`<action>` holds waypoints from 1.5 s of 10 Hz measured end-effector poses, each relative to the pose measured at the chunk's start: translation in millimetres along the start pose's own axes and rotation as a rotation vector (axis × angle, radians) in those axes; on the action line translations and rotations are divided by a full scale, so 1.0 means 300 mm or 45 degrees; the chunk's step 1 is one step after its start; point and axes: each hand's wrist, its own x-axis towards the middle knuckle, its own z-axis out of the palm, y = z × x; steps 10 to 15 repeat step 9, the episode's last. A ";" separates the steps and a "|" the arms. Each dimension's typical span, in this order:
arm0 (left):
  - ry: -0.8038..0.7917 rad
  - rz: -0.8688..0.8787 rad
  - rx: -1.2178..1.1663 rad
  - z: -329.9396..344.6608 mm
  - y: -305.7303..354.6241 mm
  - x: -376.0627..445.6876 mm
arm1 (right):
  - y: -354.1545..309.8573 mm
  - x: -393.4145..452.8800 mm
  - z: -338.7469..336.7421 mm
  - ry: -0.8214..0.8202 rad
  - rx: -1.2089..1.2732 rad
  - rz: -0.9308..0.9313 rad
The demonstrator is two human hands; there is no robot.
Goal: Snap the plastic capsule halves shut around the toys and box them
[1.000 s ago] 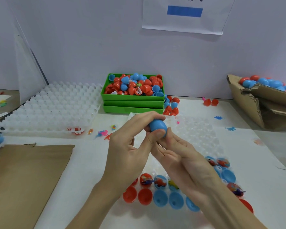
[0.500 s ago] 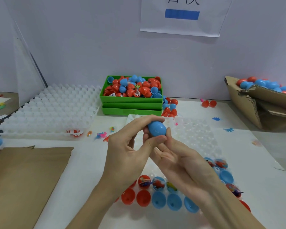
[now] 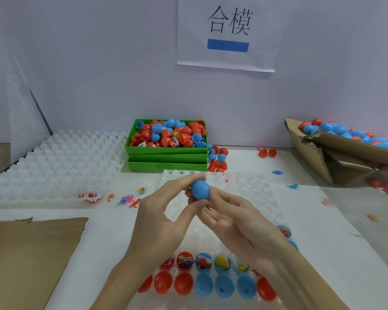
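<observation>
1. Pinching from both sides, the fingertips of the left hand and the right hand close around a blue capsule, held in the air above the clear dimpled tray.
2. Left thumb and forefinger curl onto the capsule's left side; the right hand's fingers grip it from below and from the right, palm turned up.
3. Whether the two halves are fully seated, I cannot tell; no seam shows.
4. Nearer the person than the capsule, the same tray holds a row of open halves with toys in them, and in front of that a row of empty red and blue halves.
5. Beyond the capsule, stacked green bins hold a heap of loose red and blue halves.
6. Right of the capsule, well apart, a torn cardboard box holds closed capsules.
7. Left of the capsule lie small loose toys, a second white tray, and a flat cardboard sheet.
8. High on the wall behind the capsule hangs a paper sign.
</observation>
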 end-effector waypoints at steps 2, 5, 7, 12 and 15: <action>0.028 0.034 0.077 0.000 -0.004 -0.004 | 0.013 0.002 0.005 -0.024 0.000 -0.024; -0.045 -0.266 0.110 0.006 0.015 0.009 | -0.078 0.007 -0.017 0.247 -0.408 -0.017; 0.187 -0.210 0.104 -0.018 0.000 0.030 | -0.395 0.094 -0.169 0.520 0.278 -0.094; 0.174 -0.199 0.116 -0.005 -0.015 0.035 | -0.662 0.162 -0.384 0.794 0.754 -0.561; 0.174 -0.199 0.116 -0.005 -0.015 0.035 | -0.662 0.162 -0.384 0.794 0.754 -0.561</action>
